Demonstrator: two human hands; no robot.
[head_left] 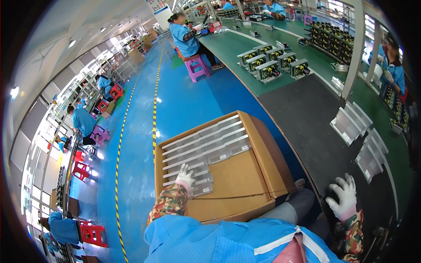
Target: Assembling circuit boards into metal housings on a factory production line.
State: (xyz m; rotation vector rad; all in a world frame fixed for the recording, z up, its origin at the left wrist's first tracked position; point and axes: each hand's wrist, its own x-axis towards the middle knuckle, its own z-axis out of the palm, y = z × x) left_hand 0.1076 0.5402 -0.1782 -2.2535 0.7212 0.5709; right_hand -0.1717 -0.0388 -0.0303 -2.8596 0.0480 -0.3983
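Worker's clothing: white knit gloves on the left hand (184, 176) and right hand (343, 198); floral-patterned oversleeves in red, green and cream behind the fingers; light blue striped smock with white zipper; grey trousers.

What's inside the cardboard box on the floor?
The cardboard box holds rows of flat grey metal plates along its far side; the left hand rests on the nearest ones. The near part shows bare brown cardboard. Anything beneath the plates is hidden.
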